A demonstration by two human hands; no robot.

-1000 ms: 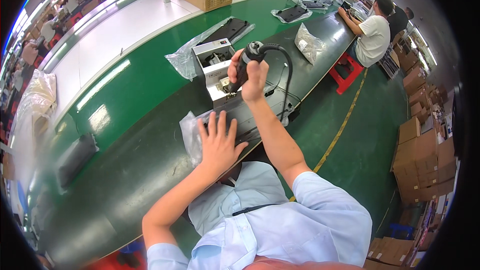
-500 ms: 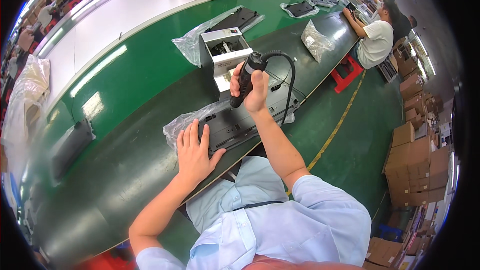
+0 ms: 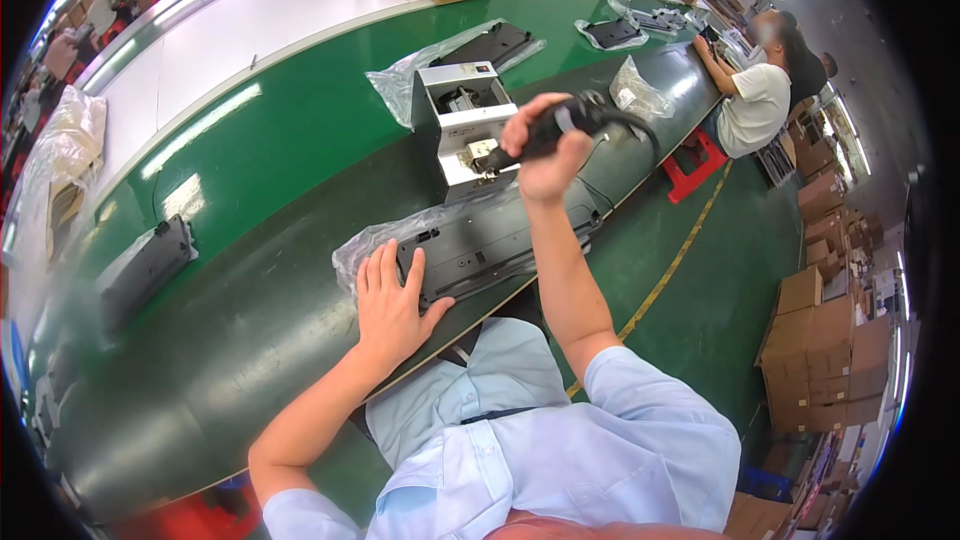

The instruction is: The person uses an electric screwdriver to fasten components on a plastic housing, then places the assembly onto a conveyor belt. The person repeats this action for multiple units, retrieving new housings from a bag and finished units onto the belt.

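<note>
My left hand (image 3: pixel 390 305) lies with fingers spread on the left end of a long black plastic panel (image 3: pixel 475 240). Under and behind that panel is a clear plastic bag (image 3: pixel 350 256). In my right hand (image 3: pixel 545 168) is a black corded electric screwdriver (image 3: pixel 572 126), my fingers wrapped round its body. It is tilted, with its tip pointing left toward the front outlet of a white and grey screw feeder (image 3: pixel 470 118). Blur at the tip hides whether it touches the feeder.
More black panels on clear plastic lie behind the feeder (image 3: pixel 495 43), at the far right (image 3: pixel 612 35) and at left (image 3: pixel 150 275). A bag of small parts (image 3: pixel 640 95) rests on the dark bench. At right, a person (image 3: pixel 755 105) sits near a red stool (image 3: pixel 695 168). Cardboard boxes (image 3: pixel 825 340) are stacked beyond.
My right hand has swung the screwdriver up off the panel toward the feeder, tilting it from near upright. My left hand stays on the panel. The view has shifted slightly.
</note>
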